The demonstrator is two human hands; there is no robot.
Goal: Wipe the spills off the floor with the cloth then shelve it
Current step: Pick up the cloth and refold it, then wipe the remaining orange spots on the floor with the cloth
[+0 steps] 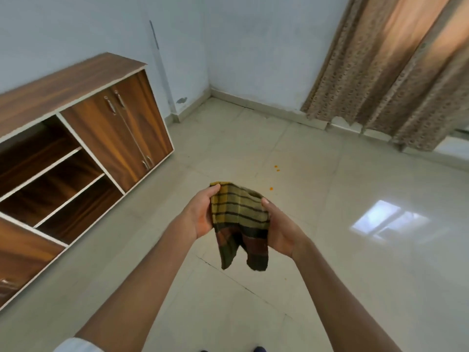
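The cloth (pixel 239 219) is checked in yellow-green with dark stripes and has a brown-red band lower down. It is crumpled, and two corners hang loose. It is held in the air above the tiled floor (pixel 355 275), between both hands. The left hand (pixel 200 214) grips its left edge, thumb on the top corner and fingers curled behind. The right hand (pixel 279 229) grips its right edge, thumb on the front. A wooden cabinet (pixel 109 128) with open shelves stands far left. Small orange spots (pixel 271 188) lie on the floor just beyond the cloth.

Soft daylight, window glare on floor (pixel 330 250), wide-angle warp.
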